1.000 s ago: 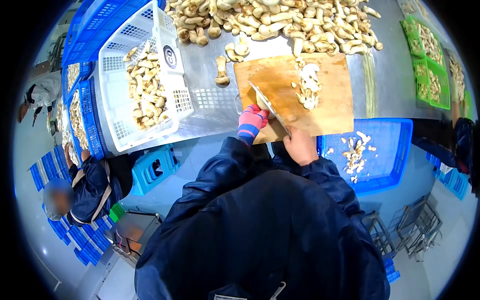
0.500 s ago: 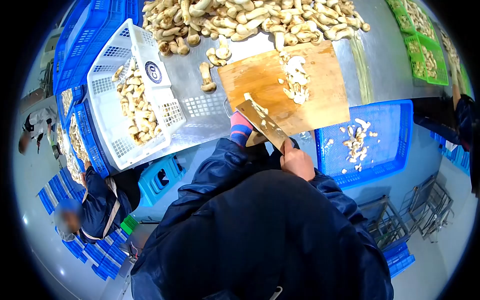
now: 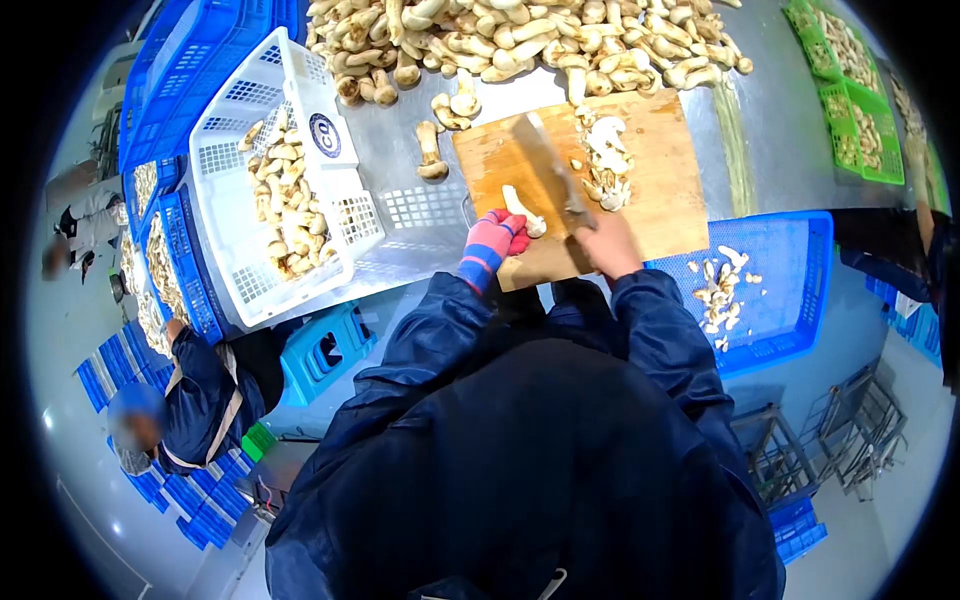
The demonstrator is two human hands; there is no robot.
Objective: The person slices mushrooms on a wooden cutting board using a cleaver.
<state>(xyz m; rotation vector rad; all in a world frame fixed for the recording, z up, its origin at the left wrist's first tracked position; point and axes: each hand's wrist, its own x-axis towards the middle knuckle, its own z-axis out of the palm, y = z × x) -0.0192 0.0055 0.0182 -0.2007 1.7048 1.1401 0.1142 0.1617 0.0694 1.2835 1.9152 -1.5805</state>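
Observation:
My left hand [image 3: 494,243], in a pink and blue striped glove, is closed on a pale mushroom [image 3: 523,211] over the near left part of the wooden cutting board [image 3: 650,145]. My bare right hand [image 3: 608,248] grips the handle of a cleaver [image 3: 556,170]. Its blade stands nearly on edge, blurred by motion, to the right of the mushroom and apart from it. White mushroom trimmings [image 3: 608,160] lie on the board beyond the blade. A large heap of mushrooms [image 3: 520,42] covers the table behind the board.
A white crate [image 3: 230,215] with mushrooms stands at left, near stacked blue crates [image 3: 190,75]. A blue basket [image 3: 800,290] with scraps sits below the board's right side. Green baskets [image 3: 865,145] are at far right. A co-worker [image 3: 205,400] is at left, beside a blue stool [image 3: 325,350].
The cleaver has swung from a slant near my left hand to a more upright position farther right. My left hand has come up onto the board with the mushroom.

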